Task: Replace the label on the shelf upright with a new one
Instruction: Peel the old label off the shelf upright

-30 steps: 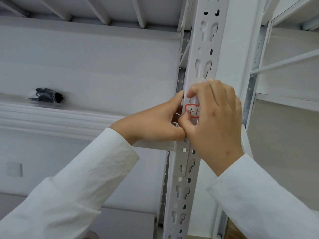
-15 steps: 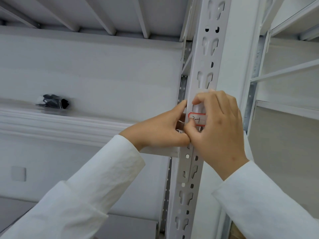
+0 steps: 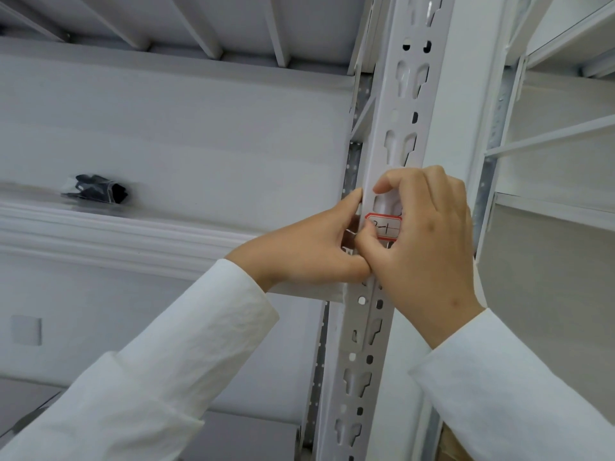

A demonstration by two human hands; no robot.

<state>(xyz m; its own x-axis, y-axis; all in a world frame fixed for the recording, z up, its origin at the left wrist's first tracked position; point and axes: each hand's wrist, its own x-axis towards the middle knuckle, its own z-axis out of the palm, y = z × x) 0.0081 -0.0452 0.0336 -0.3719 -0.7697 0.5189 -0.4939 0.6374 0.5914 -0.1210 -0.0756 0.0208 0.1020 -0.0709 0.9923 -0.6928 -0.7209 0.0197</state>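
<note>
One dark bundle (image 3: 95, 192) in clear wrapping lies on the shelf ledge (image 3: 116, 234) at far left, well apart from the hands. One pale square plate (image 3: 26, 331) sits on the wall below that ledge.

Two hands are in view, each in a white sleeve. The left hand (image 3: 306, 251) reaches in from lower left and rests against the left edge of the shelf upright (image 3: 399, 128). Its fingers are curled close together, the forefinger tip touching the upright's edge just above the label; whether they pinch anything cannot be told.

One shelf upright runs top to bottom through the middle of the view. It is white metal, punched with paired keyhole slots and small round holes along its face.

One label (image 3: 386, 227) is visible on the front face of the upright, between the two hands, just below a keyhole slot. It is a small white rectangle with a red border and clipped corners, and it carries dark handwritten marks. Its right portion is hidden behind the right hand.

The right hand (image 3: 429, 247) covers the upright from the right. Its thumb presses on the lower left corner of the label; its forefinger arches above the label, tip on the upright. The remaining fingers are bent and narrow.

At far right, one further shelf bay (image 3: 549, 207) stands beside the upright.
</note>
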